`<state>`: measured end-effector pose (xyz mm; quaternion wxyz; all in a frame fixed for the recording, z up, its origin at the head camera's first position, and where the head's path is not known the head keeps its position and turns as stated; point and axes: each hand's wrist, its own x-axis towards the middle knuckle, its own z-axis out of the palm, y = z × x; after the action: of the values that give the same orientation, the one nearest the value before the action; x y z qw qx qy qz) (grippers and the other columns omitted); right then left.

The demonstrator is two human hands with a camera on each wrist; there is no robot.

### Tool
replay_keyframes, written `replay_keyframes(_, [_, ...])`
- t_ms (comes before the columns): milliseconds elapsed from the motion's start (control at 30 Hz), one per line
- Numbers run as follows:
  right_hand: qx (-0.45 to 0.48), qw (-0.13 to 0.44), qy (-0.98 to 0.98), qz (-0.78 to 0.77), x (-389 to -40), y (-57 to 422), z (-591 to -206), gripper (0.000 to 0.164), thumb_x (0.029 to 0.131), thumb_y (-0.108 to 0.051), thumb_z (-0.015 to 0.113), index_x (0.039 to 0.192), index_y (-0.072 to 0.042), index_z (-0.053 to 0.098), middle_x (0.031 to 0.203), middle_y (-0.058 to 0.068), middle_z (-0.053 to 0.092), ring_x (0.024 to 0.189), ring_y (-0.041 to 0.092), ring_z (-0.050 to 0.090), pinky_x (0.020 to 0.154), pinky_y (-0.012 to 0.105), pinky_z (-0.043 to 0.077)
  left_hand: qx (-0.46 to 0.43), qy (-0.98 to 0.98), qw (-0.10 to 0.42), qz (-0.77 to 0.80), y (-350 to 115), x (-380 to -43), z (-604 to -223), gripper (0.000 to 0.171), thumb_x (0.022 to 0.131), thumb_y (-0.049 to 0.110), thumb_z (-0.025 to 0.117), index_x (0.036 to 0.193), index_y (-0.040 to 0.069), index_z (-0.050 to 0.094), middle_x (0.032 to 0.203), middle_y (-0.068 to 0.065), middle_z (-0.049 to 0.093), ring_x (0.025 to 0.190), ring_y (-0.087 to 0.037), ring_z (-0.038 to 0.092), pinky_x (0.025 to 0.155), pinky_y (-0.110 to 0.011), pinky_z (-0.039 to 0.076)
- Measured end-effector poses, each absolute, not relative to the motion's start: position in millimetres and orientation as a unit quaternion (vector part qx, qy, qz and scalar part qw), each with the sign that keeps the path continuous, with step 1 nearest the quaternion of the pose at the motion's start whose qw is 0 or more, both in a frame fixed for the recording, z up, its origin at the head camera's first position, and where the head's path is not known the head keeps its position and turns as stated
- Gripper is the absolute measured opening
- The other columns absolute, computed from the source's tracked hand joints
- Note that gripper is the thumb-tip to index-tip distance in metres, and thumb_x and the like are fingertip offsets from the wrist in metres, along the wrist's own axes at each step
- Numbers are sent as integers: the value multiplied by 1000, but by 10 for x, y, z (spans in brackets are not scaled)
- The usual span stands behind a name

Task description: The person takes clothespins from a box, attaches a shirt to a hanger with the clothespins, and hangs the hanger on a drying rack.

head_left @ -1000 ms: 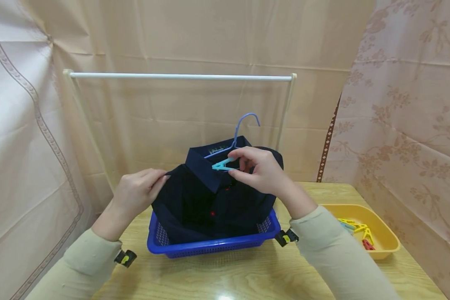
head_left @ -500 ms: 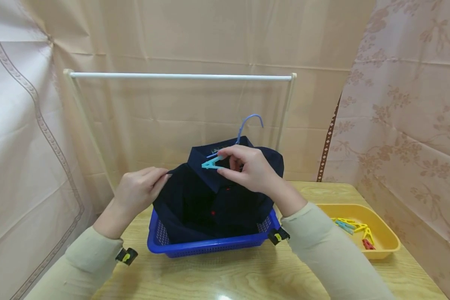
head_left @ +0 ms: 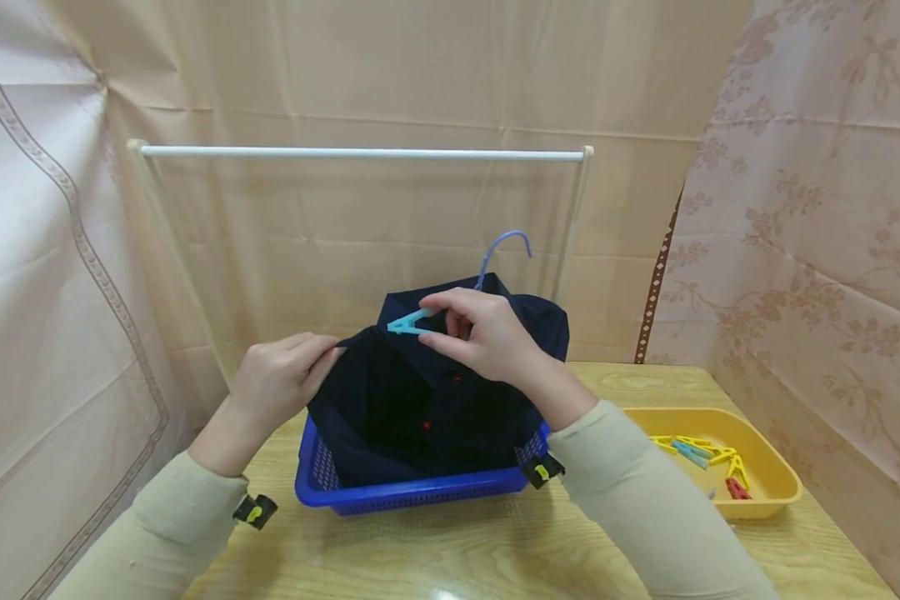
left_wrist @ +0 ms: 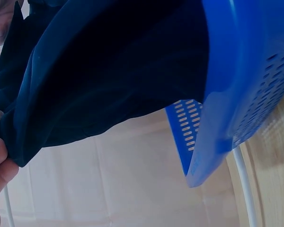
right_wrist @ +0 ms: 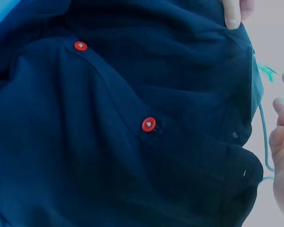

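A dark navy shirt (head_left: 405, 417) with red buttons (right_wrist: 149, 124) lies bunched in a blue perforated basket (head_left: 420, 493), its collar upright at the back. From the collar rises the hook of a purple-blue clothes hanger (head_left: 504, 237). My left hand (head_left: 281, 375) pinches the shirt's left shoulder between thumb and fingers; the left wrist view shows the cloth drawn up from the basket there. In front of the collar my right hand (head_left: 480, 333) pinches a light-blue clothespin (head_left: 408, 323) by its handle ends, its tip toward the left shoulder.
Behind the basket stands a rack with a white rail (head_left: 360, 152). A yellow tray (head_left: 776, 492) at the right holds several yellow, blue and red clothespins (head_left: 693, 452). Everything stands on a wooden table (head_left: 465, 554), with curtains (head_left: 360, 75) around it.
My right hand has moved left with the clothespin, from over the hanger to the collar's left side. The hanger hook has shifted slightly right. My left hand keeps its grip, almost still.
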<state>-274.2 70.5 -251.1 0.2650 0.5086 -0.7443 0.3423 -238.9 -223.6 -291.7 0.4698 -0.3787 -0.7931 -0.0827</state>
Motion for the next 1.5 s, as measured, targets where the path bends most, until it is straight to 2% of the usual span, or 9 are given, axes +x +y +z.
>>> replay_keyframes(300, [511,280,-747,322,-2715,624,-2497,30,85,-21,71,110,-7,65,78,-5,55,61,6,45,53,21,42,-377,-799,460,-85,-2212,-2361,-2891,13,84,15,69,90,4,69,81,-9,69,65,-21,67,57,-35,56])
replay_keyframes(500, [525,298,-744,287,-2690,604,-2494,25,84,-17,72,106,-6,67,77,-5,54,62,5,44,54,17,41,-393,-774,488,-93,-2193,-2390,-2912,17,90,19,63,89,3,69,78,-8,68,60,-20,65,52,-36,54])
replay_keyframes(633, [540,318,-735,258,-2684,596,-2495,20,85,-15,71,102,-5,68,80,-2,59,64,5,46,56,14,41,-391,-778,483,-90,-2192,-2398,-2911,12,84,15,67,88,3,69,78,-8,68,61,-20,66,53,-35,55])
replay_keyframes(833, [555,340,-725,225,-2682,575,-2481,16,84,-12,71,98,-4,69,88,2,67,71,5,56,69,12,48,-388,-788,471,-85,-2186,-2402,-2904,11,83,15,69,89,5,69,79,-8,69,63,-19,66,54,-35,55])
replay_keyframes(1200, [560,351,-732,166,-2657,533,-2427,15,83,-13,73,95,-4,70,86,1,66,74,7,60,74,15,49,-387,-799,454,-77,-2144,-2390,-2877,15,83,16,71,92,5,69,83,-7,70,67,-19,67,57,-35,56])
replay_keyframes(1500, [557,328,-753,122,-2652,483,-2418,13,85,-14,71,94,-6,71,86,0,66,76,7,61,76,15,49,-392,-798,455,-54,-2108,-2374,-2874,17,87,20,68,93,4,68,81,-6,68,62,-18,65,53,-31,54])
